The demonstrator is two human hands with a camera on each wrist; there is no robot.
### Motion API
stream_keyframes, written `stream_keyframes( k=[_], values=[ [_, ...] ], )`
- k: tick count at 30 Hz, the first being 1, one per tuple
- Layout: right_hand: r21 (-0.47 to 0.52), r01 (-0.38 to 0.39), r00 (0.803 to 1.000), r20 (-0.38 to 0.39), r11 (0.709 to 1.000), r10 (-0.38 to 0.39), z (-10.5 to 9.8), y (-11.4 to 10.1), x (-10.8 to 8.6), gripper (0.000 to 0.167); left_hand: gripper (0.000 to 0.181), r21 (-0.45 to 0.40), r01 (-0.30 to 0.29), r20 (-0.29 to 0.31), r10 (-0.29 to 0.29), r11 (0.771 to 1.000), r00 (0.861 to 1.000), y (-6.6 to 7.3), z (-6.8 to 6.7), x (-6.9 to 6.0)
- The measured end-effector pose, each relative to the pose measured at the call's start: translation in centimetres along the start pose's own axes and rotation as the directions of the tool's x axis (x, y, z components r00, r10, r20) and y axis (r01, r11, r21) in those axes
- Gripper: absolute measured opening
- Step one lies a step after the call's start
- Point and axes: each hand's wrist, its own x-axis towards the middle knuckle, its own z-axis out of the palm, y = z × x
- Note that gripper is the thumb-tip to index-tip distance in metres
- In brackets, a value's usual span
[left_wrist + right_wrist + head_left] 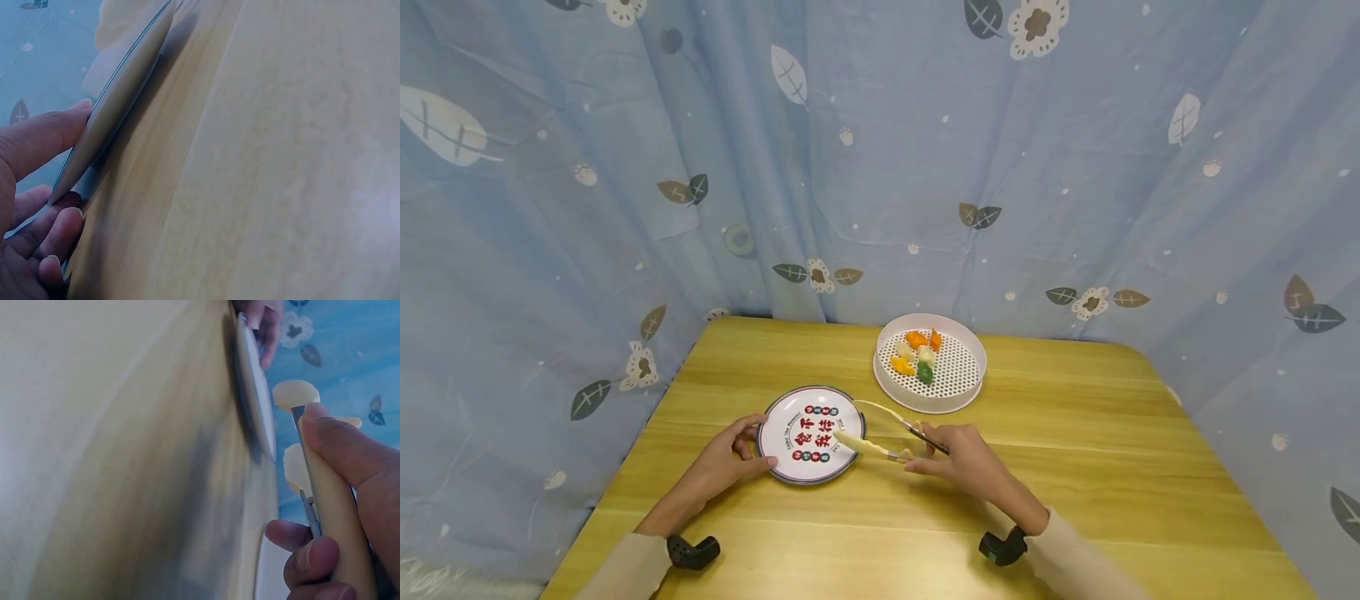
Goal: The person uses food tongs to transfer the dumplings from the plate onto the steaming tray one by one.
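Observation:
My left hand grips the left rim of a white plate with blue edging and printed red characters. The left wrist view shows the thumb above the rim and fingers below, the plate tilted in that view. My right hand holds cream-coloured food tongs, their two arms spread apart. One tip hangs over the plate's right part, the other near its upper right edge. Nothing shows between the tips. In the right wrist view, the thumb presses one tong arm.
Behind the plate, to the right, stands a round white perforated tray. Several small dumpling-like pieces, orange, yellow, white and green, lie in its left half. A wooden table carries everything; a blue patterned curtain surrounds its back and sides.

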Motion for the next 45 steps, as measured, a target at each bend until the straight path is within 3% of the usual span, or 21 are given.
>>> stream_keyframes(
  k=[18,26,36,42,45],
  values=[
    [-0.078,0.038,0.999,0.013,0.996,-0.037,2.2,0.2,-0.2,0.048,0.078,-0.001,0.004,-0.003,-0.004,1.000,1.000,-0.2,0.2,-0.1],
    [-0.221,0.022,0.999,-0.025,0.975,-0.029,2.3,0.2,-0.4,0.053,0.077,-0.005,-0.022,-0.009,0.022,1.000,1.000,-0.3,0.3,-0.1],
    [-0.296,0.022,1.000,-0.003,0.955,-0.024,2.3,-0.1,-0.5,0.062,0.076,-0.009,-0.006,-0.003,0.006,1.000,1.000,-0.1,0.3,-0.1],
    [-0.348,-0.005,1.000,-0.001,0.938,0.005,2.4,-0.3,-0.8,0.090,0.075,-0.023,-0.026,0.000,0.026,0.999,1.000,0.3,0.1,-0.2],
    [-0.346,-0.014,1.000,0.004,0.938,0.017,2.5,-0.4,-0.9,0.095,0.075,-0.023,-0.018,0.003,0.018,1.000,1.000,0.4,0.0,-0.3]
  ],
)
